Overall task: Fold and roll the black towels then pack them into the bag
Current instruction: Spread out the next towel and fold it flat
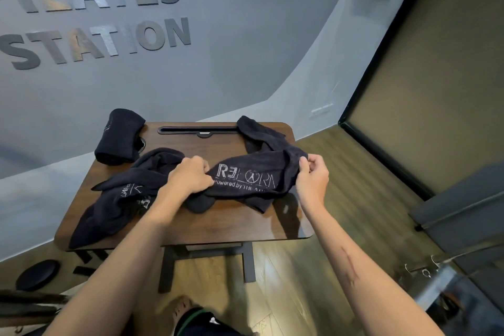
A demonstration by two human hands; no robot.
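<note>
l hand (189,175) grips bunched cloth of the black towel (246,177), r hand (313,174) pinches its edge. white print reads "powered by", logo above partly legible. towel lies crumpled on wood table (240,224); 2nd towel (120,199) just left, rolled towel (118,137) at far-left corner. wall sign (92,13): "ilates station".

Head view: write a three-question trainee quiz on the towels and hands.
1. True or false: both hands grip the printed towel.
2. Where does the rolled towel lie? A) the table's far left corner B) the floor C) a bag
3. Fill in: a crumpled towel hangs over the table's ____ edge.

Key: 1 true: left hand and right hand both hold it. 2 A. 3 left.
</note>
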